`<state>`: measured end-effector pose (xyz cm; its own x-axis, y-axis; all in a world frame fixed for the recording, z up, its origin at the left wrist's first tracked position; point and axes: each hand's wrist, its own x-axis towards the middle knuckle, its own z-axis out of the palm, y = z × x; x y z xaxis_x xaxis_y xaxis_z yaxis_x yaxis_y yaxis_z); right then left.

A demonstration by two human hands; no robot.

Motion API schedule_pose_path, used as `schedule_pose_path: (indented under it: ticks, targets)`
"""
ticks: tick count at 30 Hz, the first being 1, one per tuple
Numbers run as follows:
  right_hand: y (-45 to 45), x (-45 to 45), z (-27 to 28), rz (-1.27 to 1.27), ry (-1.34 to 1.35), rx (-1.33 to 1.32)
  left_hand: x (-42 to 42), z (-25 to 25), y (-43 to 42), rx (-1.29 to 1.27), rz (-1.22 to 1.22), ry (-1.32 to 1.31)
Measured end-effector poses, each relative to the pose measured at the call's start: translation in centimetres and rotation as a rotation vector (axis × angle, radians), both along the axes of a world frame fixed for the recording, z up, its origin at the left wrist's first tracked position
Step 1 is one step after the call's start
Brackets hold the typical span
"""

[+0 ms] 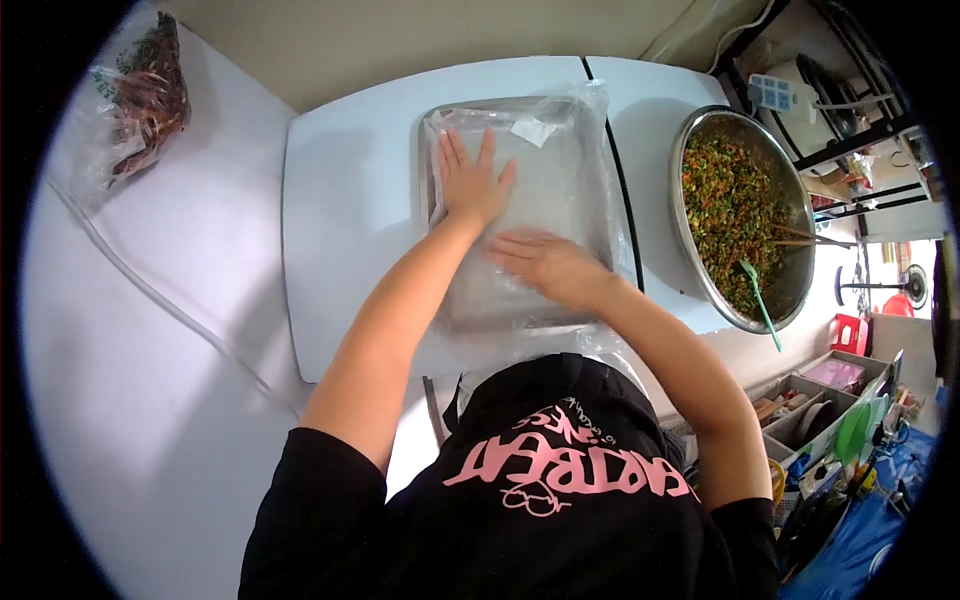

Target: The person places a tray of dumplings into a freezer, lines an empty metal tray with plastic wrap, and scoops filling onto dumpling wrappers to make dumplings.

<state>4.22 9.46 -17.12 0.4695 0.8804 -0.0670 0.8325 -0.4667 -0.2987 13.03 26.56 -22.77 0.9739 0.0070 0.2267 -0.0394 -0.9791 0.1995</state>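
In the head view a rectangular metal tray (424,170) lies on the white table, covered by a clear plastic sheet (560,185) that hangs past its right and near edges. My left hand (472,182) lies flat on the plastic at the tray's upper left, fingers spread. Lower down, near the middle of the tray, my right hand (550,265) rests on or just over the sheet, its fingers stretched out and blurred by motion. Neither hand grips anything. A small white paper piece (533,131) sits near the tray's far edge.
To the right stands a large metal bowl (683,215) of chopped green and orange filling, with chopsticks (815,238) and a green spoon (762,300) in it. A power strip (783,95) hangs by the rack. At far left is a plastic bag (140,105) with dark reddish contents.
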Motion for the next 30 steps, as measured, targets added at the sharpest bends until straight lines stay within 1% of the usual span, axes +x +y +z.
schedule_pose_path:
  ticks: [2,3,5,6,7,8,9,11,13,15,17,18,20,21,22,24,25,27,28,30]
  targets:
    - [2.1,-0.9,-0.5,0.077,0.058,0.17,0.1,0.0,0.0,-0.011,0.0,0.018]
    - [2.3,-1.4,-0.5,0.077,0.061,0.173,0.1,0.0,0.0,-0.029,-0.001,0.031]
    - [2.7,-2.5,0.9,0.209,0.179,0.015,0.0,0.6,0.2,0.001,-0.018,0.045]
    - [2.4,-2.8,0.0,0.211,0.184,0.018,0.0,0.7,0.3,0.029,-0.032,0.058]
    - [1.6,-3.1,-1.6,0.253,0.422,0.107,-0.1,0.7,0.3,0.031,-0.032,0.06]
    - [1.1,-3.3,-1.8,0.29,0.66,0.195,-0.1,0.7,0.2,0.035,-0.029,0.052]
    - [0.5,-3.6,-1.8,0.286,0.659,0.196,0.0,0.8,0.0,0.036,-0.027,0.042]
    - [-0.5,-3.9,0.8,0.178,0.946,0.155,0.1,1.0,-0.2,0.028,-0.021,0.052]
    - [-1.3,-4.1,2.1,0.159,0.963,0.144,0.0,1.0,-0.2,0.023,-0.012,0.067]
    - [-1.6,-3.4,3.6,0.134,0.975,0.14,0.1,0.9,-0.2,0.072,-0.003,0.062]
    - [-1.7,-1.8,5.2,-0.118,1.204,-0.077,0.1,1.0,-0.2,0.065,-0.006,0.064]
    - [-1.9,-2.1,4.7,-0.125,1.207,-0.077,0.0,1.0,-0.2,0.059,-0.001,0.07]
    - [-2.2,-3.2,2.7,-0.282,-0.004,-0.203,0.0,0.7,-0.2,0.071,-0.008,0.069]
    - [-2.3,-3.7,2.1,-0.313,-0.152,-0.416,0.0,0.7,-0.1,0.088,-0.009,0.061]
    - [-2.4,-4.4,2.0,-0.319,-0.152,-0.417,0.1,0.7,-0.1,0.088,-0.015,0.06]
    - [-2.6,-5.6,2.0,-0.396,-0.278,-0.434,0.1,0.5,0.0,0.083,-0.009,0.052]
    - [-2.0,-5.6,3.4,-0.394,-0.277,-0.437,0.0,0.4,0.0,0.08,-0.008,0.053]
    - [0.3,-5.2,8.3,-0.292,0.372,-0.853,0.0,0.7,0.0,0.052,-0.019,0.046]
    - [0.7,-4.7,9.1,-0.298,0.363,-0.854,0.1,0.9,0.0,0.049,-0.02,0.036]
    - [1.1,-3.2,10.0,-0.35,0.558,-0.776,-0.1,1.4,-0.2,0.008,-0.01,0.058]
